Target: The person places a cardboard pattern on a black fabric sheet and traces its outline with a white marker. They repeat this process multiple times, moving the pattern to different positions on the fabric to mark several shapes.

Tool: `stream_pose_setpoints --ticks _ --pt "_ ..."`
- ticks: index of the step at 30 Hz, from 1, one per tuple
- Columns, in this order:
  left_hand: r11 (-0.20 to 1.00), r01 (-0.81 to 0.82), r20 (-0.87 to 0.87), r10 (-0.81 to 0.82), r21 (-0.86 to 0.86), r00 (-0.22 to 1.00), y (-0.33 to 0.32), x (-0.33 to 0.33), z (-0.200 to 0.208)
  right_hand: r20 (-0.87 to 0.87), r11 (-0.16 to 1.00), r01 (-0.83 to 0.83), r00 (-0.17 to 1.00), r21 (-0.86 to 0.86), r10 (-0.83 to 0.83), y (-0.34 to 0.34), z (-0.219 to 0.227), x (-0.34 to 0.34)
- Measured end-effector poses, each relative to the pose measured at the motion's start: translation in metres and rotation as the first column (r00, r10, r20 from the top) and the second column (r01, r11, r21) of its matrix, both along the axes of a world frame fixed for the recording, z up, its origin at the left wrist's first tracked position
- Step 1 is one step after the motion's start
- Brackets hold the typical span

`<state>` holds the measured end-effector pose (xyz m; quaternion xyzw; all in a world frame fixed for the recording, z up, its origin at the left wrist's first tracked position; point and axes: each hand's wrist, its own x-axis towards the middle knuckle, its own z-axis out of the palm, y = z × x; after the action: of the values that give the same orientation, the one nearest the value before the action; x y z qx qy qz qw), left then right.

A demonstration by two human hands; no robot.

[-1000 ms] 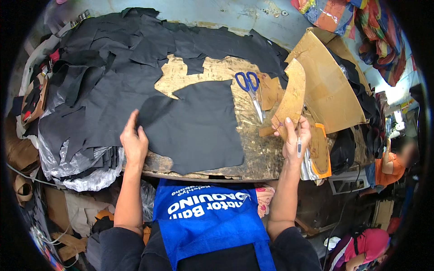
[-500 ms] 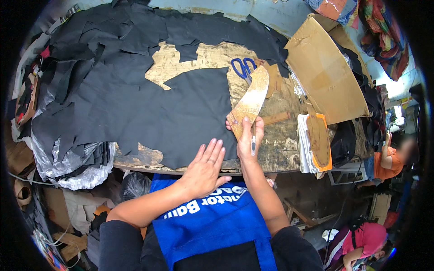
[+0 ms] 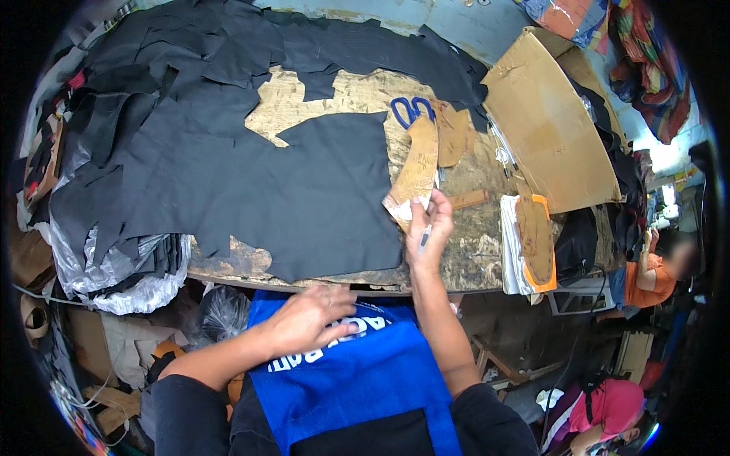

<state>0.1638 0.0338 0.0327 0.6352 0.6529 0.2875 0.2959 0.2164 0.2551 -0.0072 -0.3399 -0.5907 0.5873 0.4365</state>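
Observation:
My right hand point(image 3: 430, 232) is closed on the lower end of a curved tan pattern piece point(image 3: 419, 163), tilted above the table's right half. A slim pen point(image 3: 424, 239) is also tucked in this hand. My left hand point(image 3: 315, 313) hangs just off the table's front edge, before my blue apron point(image 3: 346, 380); it is empty, its thumb apart from the slightly blurred fingers. A broad sheet of black leather-like material point(image 3: 327, 197) lies flat left of the pattern piece. Beyond it are blue-handled scissors point(image 3: 411, 112), their blades mostly hidden, beside another tan pattern piece point(image 3: 455, 137).
More black sheets point(image 3: 182, 45) cover the left and back of the worn wooden table point(image 3: 357, 87). At right stand a cardboard box point(image 3: 551, 121) and a paper stack with an orange folder point(image 3: 525, 243). Two people, one in orange point(image 3: 650, 281), one in pink point(image 3: 612, 410), are at lower right.
My left hand has lifted off the black sheet and drawn back toward my apron. The pattern piece in my right hand has tilted and shifted slightly.

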Motion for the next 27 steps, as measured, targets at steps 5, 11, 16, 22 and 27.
stream_pose_setpoints --ticks 5,11,16,22,27 --pt "0.891 -0.383 0.651 0.444 -0.245 0.615 -0.022 0.011 0.003 0.626 0.771 -0.240 0.739 0.590 -0.249 -0.008 0.036 0.032" --pt "0.894 -0.068 0.867 0.447 -0.443 0.222 -0.006 0.009 -0.017 0.644 0.855 -0.498 0.703 0.144 0.301 -0.036 0.038 0.030" --pt "0.928 -0.188 0.941 0.293 -0.322 -0.167 0.023 0.008 -0.016 -0.088 0.833 -0.532 0.847 -0.155 0.524 -0.039 0.050 0.021" --pt "0.703 -0.640 0.944 0.144 -0.309 -0.297 0.034 -0.009 0.017 -0.191 0.789 -0.592 0.804 -0.162 0.563 -0.053 0.075 0.023" --pt "0.665 -0.719 0.973 0.217 -0.204 -0.075 0.024 -0.005 0.033 -0.114 0.812 -0.569 0.822 -0.127 0.558 -0.056 0.090 0.028"
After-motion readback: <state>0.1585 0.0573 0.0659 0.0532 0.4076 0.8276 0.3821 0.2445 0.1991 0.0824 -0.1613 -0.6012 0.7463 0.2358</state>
